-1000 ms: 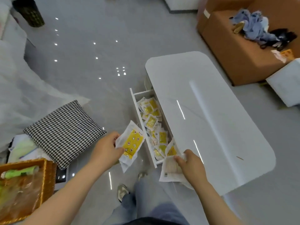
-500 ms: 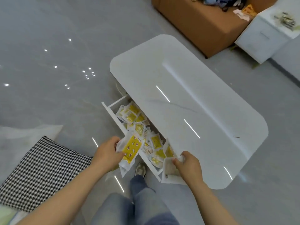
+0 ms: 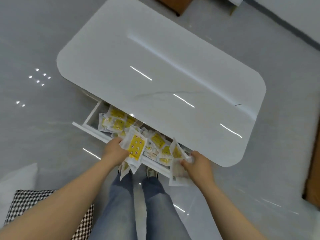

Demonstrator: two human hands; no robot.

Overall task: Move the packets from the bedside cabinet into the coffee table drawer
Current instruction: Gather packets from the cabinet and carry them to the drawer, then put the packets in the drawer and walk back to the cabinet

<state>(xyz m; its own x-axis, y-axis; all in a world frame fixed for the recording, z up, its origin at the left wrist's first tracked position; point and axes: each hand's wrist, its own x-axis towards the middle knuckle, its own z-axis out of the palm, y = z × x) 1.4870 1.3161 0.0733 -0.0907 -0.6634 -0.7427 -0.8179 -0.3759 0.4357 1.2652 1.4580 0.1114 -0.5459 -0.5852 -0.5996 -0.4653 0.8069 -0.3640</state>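
The white coffee table [image 3: 164,70] has its drawer [image 3: 91,130] pulled out toward me, holding several white-and-yellow packets [image 3: 117,122]. My left hand [image 3: 115,151] grips a stack of packets [image 3: 136,148] with a yellow star-printed front, held over the drawer's front edge. My right hand [image 3: 197,164] holds more packets [image 3: 178,172], one turned with its barcoded back toward me, at the drawer's right end. The bedside cabinet is mostly outside the view.
A black-and-white checked cushion [image 3: 34,205] lies on the glossy grey floor at lower left. A brown sofa corner [image 3: 174,6] sits beyond the table, and brown furniture [image 3: 313,170] borders the right edge. My legs and shoes [image 3: 152,172] stand just before the drawer.
My view has swung over the table. Both hands moved forward with their packets, the left one now over the drawer's front edge.
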